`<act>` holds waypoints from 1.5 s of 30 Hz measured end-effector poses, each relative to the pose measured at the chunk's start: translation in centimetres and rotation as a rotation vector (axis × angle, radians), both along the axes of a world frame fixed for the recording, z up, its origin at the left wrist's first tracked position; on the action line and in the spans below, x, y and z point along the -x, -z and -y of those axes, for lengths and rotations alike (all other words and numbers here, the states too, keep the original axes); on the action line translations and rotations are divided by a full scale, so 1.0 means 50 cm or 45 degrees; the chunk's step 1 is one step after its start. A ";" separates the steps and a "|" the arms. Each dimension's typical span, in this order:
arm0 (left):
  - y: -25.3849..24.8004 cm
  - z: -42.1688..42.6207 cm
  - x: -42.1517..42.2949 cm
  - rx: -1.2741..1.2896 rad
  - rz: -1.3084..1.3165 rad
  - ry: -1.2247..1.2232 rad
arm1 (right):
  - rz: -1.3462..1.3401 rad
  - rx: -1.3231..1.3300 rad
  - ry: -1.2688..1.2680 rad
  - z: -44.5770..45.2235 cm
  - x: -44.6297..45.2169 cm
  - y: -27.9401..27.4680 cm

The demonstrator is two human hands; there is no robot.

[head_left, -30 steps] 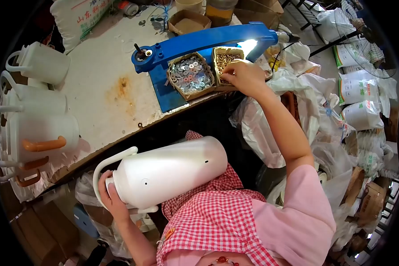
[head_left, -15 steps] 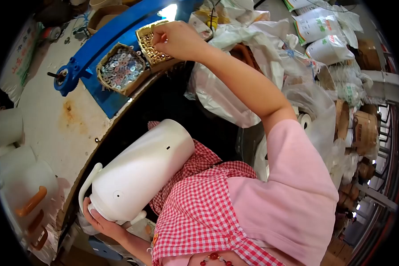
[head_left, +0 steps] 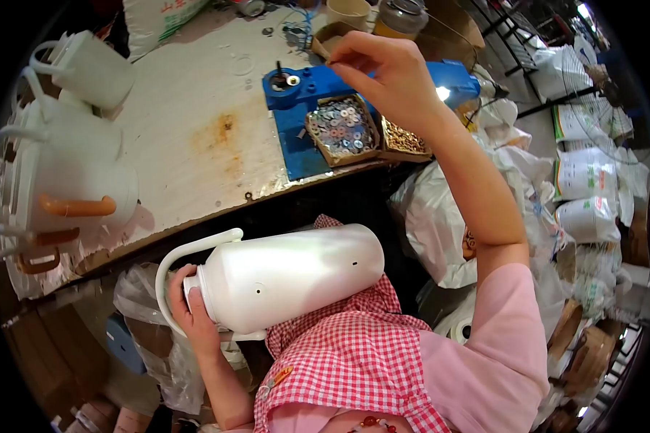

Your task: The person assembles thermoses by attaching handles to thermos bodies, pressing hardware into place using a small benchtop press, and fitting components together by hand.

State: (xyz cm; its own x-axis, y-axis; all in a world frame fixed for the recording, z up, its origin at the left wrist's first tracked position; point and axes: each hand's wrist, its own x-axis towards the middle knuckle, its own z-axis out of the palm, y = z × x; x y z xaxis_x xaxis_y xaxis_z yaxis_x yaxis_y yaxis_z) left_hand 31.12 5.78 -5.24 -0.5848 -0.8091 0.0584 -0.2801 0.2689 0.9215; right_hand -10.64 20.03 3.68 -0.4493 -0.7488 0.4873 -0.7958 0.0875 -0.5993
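Above a blue machine (head_left: pixel 303 85), the right hand (head_left: pixel 399 76) is raised, elbow bent, fingertips pinched, contents unclear; the left hand (head_left: pixel 196 321) grips the neck of a white flask (head_left: pixel 296 278) lying across a checked apron (head_left: pixel 347 353).

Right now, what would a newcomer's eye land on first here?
The big white flask body, lying on its side across the checked apron, its neck in the left hand. Then the blue machine on the bench, partly covered by the right hand, its lamp glowing just right of that hand. White containers with orange-brown handles crowd the bench's left side.
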 end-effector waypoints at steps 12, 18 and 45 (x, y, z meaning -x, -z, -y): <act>-0.004 0.008 0.000 0.013 -0.054 0.080 | -0.253 -0.254 -0.104 0.119 0.001 -0.044; -0.002 0.007 0.000 -0.039 -0.104 0.059 | -0.217 -0.267 -0.153 0.124 0.000 -0.067; -0.014 0.021 -0.003 -0.058 -0.047 0.198 | 0.671 -0.619 -0.306 -0.011 -0.022 0.023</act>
